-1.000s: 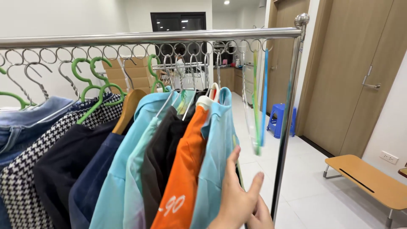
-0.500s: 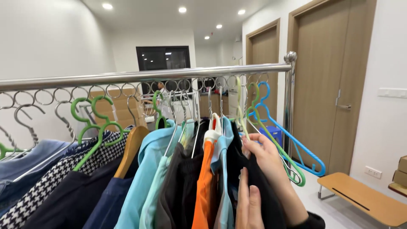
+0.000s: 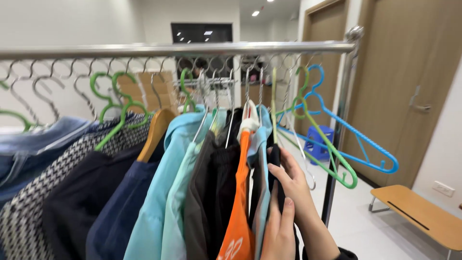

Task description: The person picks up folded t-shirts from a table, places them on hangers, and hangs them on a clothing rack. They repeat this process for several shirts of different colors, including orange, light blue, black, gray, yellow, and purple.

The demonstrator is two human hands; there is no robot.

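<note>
Head view shows my right hand (image 3: 293, 185) with fingers curled around the edge of a black garment (image 3: 275, 178) at the right end of the steel rail (image 3: 192, 49), just beside the light blue shirt (image 3: 262, 144) and orange top (image 3: 240, 192). My left hand (image 3: 279, 231) lies flat against the same black cloth from below (whether it grips, I cannot tell). Empty blue hanger (image 3: 358, 137) and green hanger (image 3: 332, 159) dangle just to the right.

Shiny smooth metal clothes rail (image 3: 192, 48); glossy blue plastic hanger (image 3: 358, 139); matt black cloth garment (image 3: 275, 180); smooth tan wooden hanger (image 3: 155, 132).
</note>
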